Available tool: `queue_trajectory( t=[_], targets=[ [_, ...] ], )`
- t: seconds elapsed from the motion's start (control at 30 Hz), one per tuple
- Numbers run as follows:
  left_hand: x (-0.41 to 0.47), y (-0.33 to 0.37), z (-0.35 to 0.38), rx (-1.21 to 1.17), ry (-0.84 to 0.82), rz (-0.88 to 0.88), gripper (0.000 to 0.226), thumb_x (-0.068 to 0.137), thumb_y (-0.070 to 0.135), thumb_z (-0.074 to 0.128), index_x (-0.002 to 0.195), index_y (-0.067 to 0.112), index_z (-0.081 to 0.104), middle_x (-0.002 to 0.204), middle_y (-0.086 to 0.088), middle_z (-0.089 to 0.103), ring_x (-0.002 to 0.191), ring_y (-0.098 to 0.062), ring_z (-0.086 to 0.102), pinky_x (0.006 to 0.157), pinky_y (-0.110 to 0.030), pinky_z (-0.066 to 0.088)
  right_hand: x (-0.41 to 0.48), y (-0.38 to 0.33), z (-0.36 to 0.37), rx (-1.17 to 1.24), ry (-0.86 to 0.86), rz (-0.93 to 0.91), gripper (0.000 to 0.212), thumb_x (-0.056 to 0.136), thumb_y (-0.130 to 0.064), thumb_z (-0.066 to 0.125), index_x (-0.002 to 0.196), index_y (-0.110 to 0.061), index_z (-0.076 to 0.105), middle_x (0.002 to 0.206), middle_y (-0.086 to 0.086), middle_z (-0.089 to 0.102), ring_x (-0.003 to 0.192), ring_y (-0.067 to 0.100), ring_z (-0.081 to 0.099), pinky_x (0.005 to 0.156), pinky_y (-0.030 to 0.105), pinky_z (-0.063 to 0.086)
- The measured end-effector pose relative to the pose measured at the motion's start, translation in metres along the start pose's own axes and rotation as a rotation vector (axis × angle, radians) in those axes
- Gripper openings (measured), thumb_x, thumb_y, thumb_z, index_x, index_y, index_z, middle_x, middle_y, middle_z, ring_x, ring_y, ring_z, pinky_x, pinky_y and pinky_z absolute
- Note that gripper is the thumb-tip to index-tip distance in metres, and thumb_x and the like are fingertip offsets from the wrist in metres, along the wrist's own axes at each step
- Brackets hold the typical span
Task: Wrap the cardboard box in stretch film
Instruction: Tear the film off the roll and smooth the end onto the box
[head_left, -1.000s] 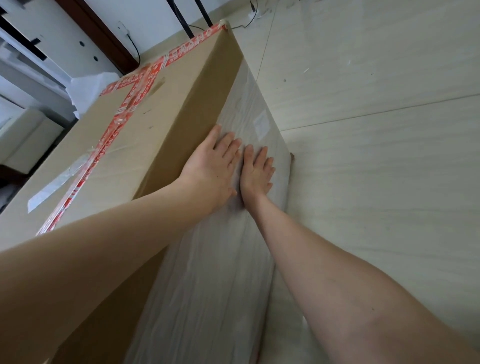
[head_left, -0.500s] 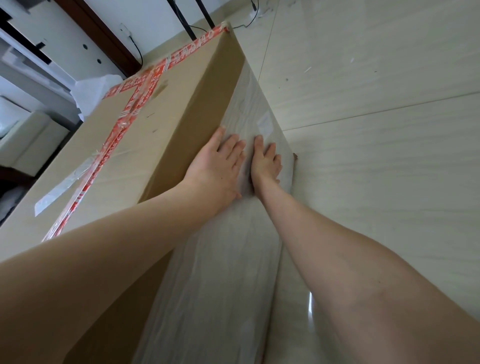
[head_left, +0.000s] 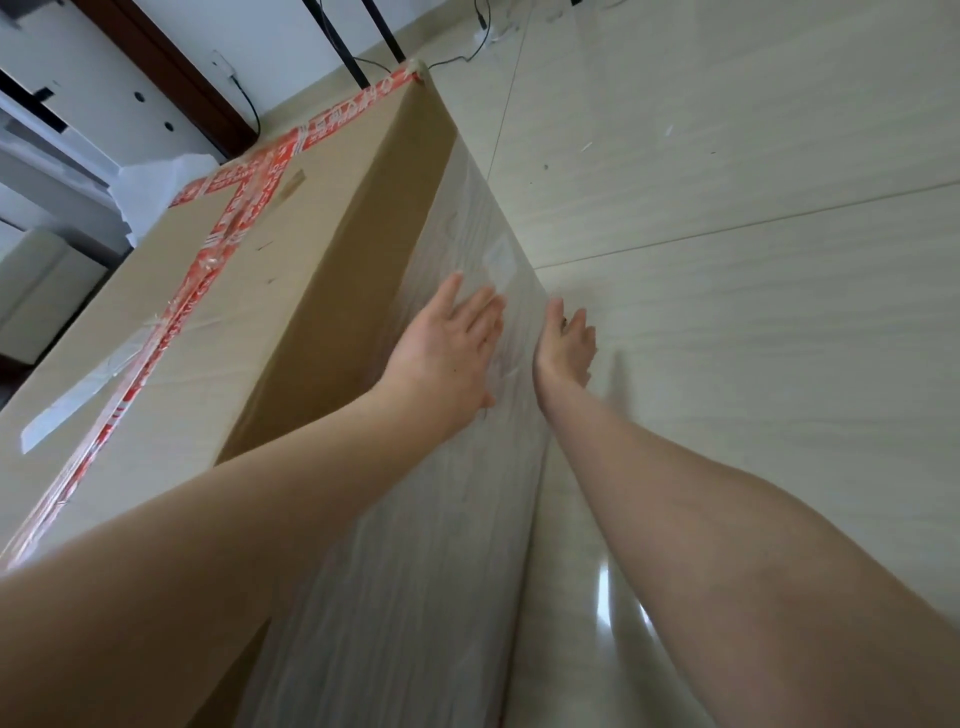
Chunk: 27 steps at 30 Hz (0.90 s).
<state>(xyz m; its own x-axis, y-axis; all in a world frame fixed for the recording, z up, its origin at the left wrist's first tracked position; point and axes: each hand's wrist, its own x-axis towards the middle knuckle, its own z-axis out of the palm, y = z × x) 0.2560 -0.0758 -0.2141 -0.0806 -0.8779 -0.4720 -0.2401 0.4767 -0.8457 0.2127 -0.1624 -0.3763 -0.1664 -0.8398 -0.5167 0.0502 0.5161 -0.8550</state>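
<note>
Pressed together a moment ago, the hands part: left hand (head_left: 447, 353) lays straight fingers on clear stretch film (head_left: 415, 545) covering the tall brown cardboard box (head_left: 249, 322); right hand (head_left: 563, 348), open and empty, seemingly slips past the edge

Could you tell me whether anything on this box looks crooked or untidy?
Yes: the red tape across the top of the box is wrinkled and overlapping, and a pale tape strip beside it lies slanted.

Stretch film (head_left: 415, 571) on cardboard box (head_left: 234, 338) side
</note>
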Motion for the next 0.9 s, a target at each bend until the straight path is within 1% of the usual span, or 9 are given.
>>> queue_trajectory(
  t=[0.1, 0.23, 0.37, 0.6, 0.73, 0.9],
  targets=[
    [0.001, 0.012, 0.008, 0.011, -0.049, 0.058, 0.076, 0.098, 0.056, 0.012, 0.15, 0.005, -0.008, 0.158, -0.012, -0.013, 0.146, -0.028, -0.015, 0.113, -0.054, -0.013, -0.009, 0.017, 0.011, -0.041, -0.081, -0.009, 0.067, 0.096, -0.059, 0.024, 0.153, -0.024, 0.014, 0.16, 0.005, 0.009, 0.147, 0.024, 0.008, 0.115, 0.049, 0.01],
    [-0.001, 0.005, 0.018, 0.042, -0.075, 0.026, 0.078, 0.096, 0.059, 0.012, 0.15, 0.006, -0.007, 0.159, -0.012, -0.011, 0.146, -0.031, -0.014, 0.113, -0.055, -0.011, -0.011, 0.022, 0.025, -0.063, -0.168, 0.016, 0.068, 0.096, -0.061, 0.021, 0.153, -0.025, 0.006, 0.161, 0.006, 0.001, 0.148, 0.025, 0.002, 0.116, 0.048, 0.005],
    [0.001, 0.004, 0.022, 0.055, -0.101, 0.026, 0.08, 0.095, 0.061, 0.012, 0.151, 0.007, -0.006, 0.159, -0.012, -0.011, 0.146, -0.031, -0.013, 0.112, -0.056, -0.012, -0.017, 0.018, 0.044, 0.036, -0.237, -0.013, 0.068, 0.096, -0.06, 0.019, 0.153, -0.027, 0.002, 0.161, 0.003, -0.004, 0.148, 0.024, -0.007, 0.116, 0.05, -0.002],
    [0.003, 0.003, 0.022, 0.037, -0.111, 0.033, 0.081, 0.095, 0.061, 0.013, 0.15, 0.005, -0.007, 0.159, -0.013, -0.011, 0.146, -0.031, -0.013, 0.113, -0.056, -0.011, -0.014, 0.02, 0.051, 0.067, -0.21, -0.018, 0.066, 0.097, -0.059, 0.021, 0.153, -0.028, 0.006, 0.161, 0.003, 0.001, 0.148, 0.024, -0.003, 0.115, 0.052, -0.001],
    [0.003, 0.002, 0.021, 0.021, -0.108, 0.032, 0.082, 0.095, 0.061, 0.015, 0.15, 0.005, -0.007, 0.159, -0.013, -0.011, 0.146, -0.03, -0.012, 0.113, -0.055, -0.011, -0.01, 0.022, 0.053, 0.077, -0.197, -0.024, 0.068, 0.095, -0.062, 0.021, 0.152, -0.029, 0.008, 0.161, 0.001, 0.003, 0.148, 0.022, -0.002, 0.114, 0.053, -0.001],
    [0.008, 0.0, 0.018, 0.018, -0.123, 0.045, 0.083, 0.094, 0.063, 0.014, 0.15, 0.006, -0.007, 0.159, -0.012, -0.012, 0.146, -0.029, -0.012, 0.113, -0.055, -0.011, 0.003, 0.016, 0.052, 0.072, -0.189, 0.019, 0.069, 0.094, -0.065, 0.02, 0.152, -0.03, 0.01, 0.161, 0.003, 0.006, 0.148, 0.024, 0.002, 0.116, 0.053, 0.002]
  ],
)
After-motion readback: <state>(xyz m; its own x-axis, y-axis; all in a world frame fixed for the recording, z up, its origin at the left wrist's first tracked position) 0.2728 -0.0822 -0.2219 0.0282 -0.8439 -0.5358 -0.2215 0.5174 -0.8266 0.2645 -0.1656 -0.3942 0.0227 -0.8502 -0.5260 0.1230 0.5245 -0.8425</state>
